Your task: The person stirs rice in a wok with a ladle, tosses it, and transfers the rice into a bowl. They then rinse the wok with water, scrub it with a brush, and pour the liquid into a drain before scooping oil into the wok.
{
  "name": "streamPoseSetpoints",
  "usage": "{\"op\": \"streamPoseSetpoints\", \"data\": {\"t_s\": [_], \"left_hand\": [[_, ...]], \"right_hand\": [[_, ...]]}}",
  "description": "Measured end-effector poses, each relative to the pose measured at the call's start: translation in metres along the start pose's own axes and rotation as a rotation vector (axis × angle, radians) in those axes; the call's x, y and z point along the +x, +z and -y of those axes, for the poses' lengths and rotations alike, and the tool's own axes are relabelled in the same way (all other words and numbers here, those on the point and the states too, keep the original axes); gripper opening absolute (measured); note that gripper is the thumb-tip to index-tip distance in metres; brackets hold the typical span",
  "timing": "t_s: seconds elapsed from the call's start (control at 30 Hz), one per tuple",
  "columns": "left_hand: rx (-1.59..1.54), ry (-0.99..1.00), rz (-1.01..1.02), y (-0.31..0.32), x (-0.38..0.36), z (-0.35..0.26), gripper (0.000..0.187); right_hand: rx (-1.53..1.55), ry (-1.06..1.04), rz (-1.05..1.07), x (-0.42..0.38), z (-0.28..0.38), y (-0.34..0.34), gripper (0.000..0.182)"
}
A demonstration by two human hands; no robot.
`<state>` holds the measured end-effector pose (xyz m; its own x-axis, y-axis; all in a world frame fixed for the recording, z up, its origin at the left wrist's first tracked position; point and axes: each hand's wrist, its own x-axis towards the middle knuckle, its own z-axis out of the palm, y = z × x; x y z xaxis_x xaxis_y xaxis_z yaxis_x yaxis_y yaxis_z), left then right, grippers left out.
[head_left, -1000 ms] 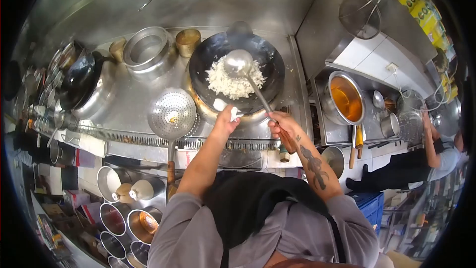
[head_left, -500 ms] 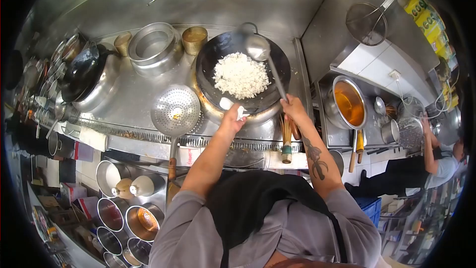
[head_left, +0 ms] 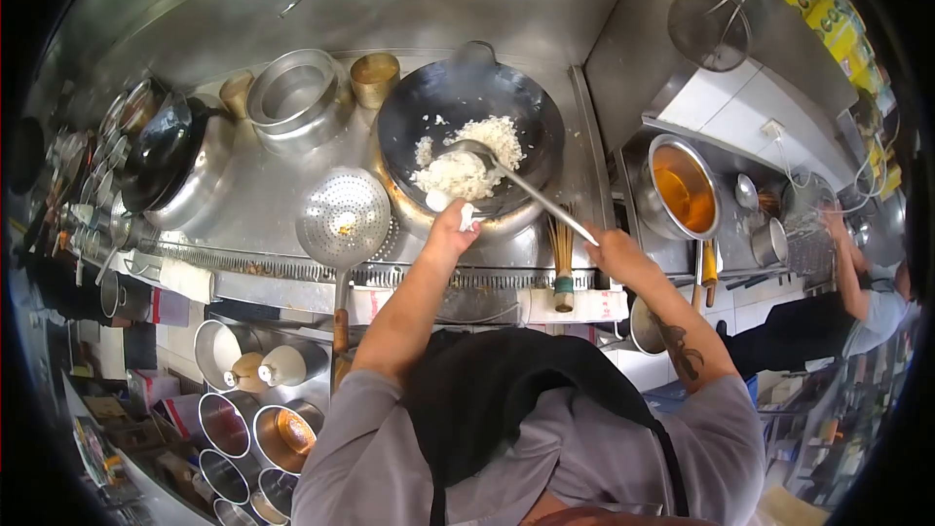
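Note:
White rice [head_left: 499, 136] lies in a dark wok [head_left: 531, 102] on the steel stove. My left hand [head_left: 451, 231] grips a white cloth [head_left: 437, 202] at the wok's near rim; the wok's handle under it is hidden. In my right hand [head_left: 623, 257] is the long handle of a metal ladle [head_left: 477, 151], whose bowl is down in the rice. A bamboo brush [head_left: 564, 268] stands on the stove's front edge between my hands. Left of my left hand rests a perforated skimmer [head_left: 343, 216].
Metal pots [head_left: 292, 93] and a brass-coloured can [head_left: 374, 78] stand behind the skimmer. On the right is a pot of orange liquid [head_left: 685, 193]. Seasoning containers [head_left: 226, 426] and bottles sit at lower left. Another person [head_left: 857, 302] works at far right.
The ladle has come down from the wok's far right side into the rice, parting it. My right hand has moved right and toward me. My left hand has stayed nearly in place.

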<state>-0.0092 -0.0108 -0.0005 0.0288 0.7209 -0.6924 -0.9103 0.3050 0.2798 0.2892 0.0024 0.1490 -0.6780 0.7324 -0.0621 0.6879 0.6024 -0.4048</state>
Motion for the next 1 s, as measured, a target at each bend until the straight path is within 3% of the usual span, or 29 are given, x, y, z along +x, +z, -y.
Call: {"op": "streamPoseSetpoints", "data": {"t_s": [0.03, 0.13, 0.23, 0.27, 0.33, 0.37, 0.4, 0.47, 0.53, 0.6, 0.67, 0.73, 0.83, 0.87, 0.9, 1.0], "left_hand": [[-0.036, 0.032, -0.014, 0.007, -0.012, 0.006, 0.013], [-0.010, 0.021, 0.032, 0.023, -0.096, 0.030, 0.017], [-0.005, -0.030, -0.027, 0.038, -0.120, 0.023, 0.018], [-0.040, -0.071, -0.039, 0.031, -0.090, 0.013, 0.017], [0.019, 0.134, 0.101, 0.022, -0.081, 0.009, 0.016], [-0.018, 0.048, -0.036, 0.018, -0.077, 0.019, 0.018], [0.011, -0.007, -0.039, 0.027, -0.104, 0.023, 0.020], [-0.018, -0.044, 0.021, 0.040, -0.139, 0.028, 0.022], [-0.029, -0.027, -0.066, 0.047, -0.132, 0.017, 0.021], [-0.033, -0.048, 0.045, 0.003, -0.075, 0.031, 0.018], [0.101, 0.201, 0.085, -0.042, -0.057, 0.068, 0.013], [0.096, -0.030, 0.219, -0.079, -0.080, 0.093, 0.015], [0.052, 0.003, 0.097, -0.053, -0.084, 0.084, 0.017], [-0.021, 0.032, -0.020, -0.007, -0.107, 0.057, 0.018], [-0.013, 0.052, 0.169, -0.013, -0.072, 0.034, 0.020], [-0.023, 0.000, -0.024, 0.028, -0.104, 0.014, 0.016]], "right_hand": [[-0.205, 0.141, 0.059, -0.008, 0.003, -0.010, 0.037], [-0.275, 0.162, 0.047, -0.011, 0.021, -0.021, 0.039], [-0.154, 0.121, 0.007, -0.022, 0.023, -0.022, 0.040], [-0.100, 0.094, -0.003, -0.024, 0.023, -0.026, 0.040], [-0.020, 0.132, 0.032, -0.039, 0.034, -0.045, 0.041], [0.032, 0.032, 0.028, -0.047, 0.034, -0.059, 0.042], [0.094, -0.068, 0.027, -0.052, 0.031, -0.068, 0.043], [0.188, -0.048, 0.087, -0.047, 0.025, -0.075, 0.044], [0.149, 0.077, 0.208, -0.032, 0.023, -0.079, 0.044], [0.061, 0.016, 0.114, -0.015, -0.003, -0.041, 0.042], [-0.247, 0.142, -0.035, 0.002, 0.003, -0.031, 0.040], [-0.253, 0.084, -0.102, -0.003, 0.009, -0.040, 0.039], [-0.178, 0.016, -0.166, -0.014, 0.024, -0.062, 0.037], [-0.177, 0.018, -0.153, -0.016, 0.028, -0.067, 0.037], [-0.158, 0.026, -0.090, -0.020, 0.036, -0.076, 0.037], [-0.126, 0.007, 0.100, -0.043, 0.047, -0.103, 0.038]]}}
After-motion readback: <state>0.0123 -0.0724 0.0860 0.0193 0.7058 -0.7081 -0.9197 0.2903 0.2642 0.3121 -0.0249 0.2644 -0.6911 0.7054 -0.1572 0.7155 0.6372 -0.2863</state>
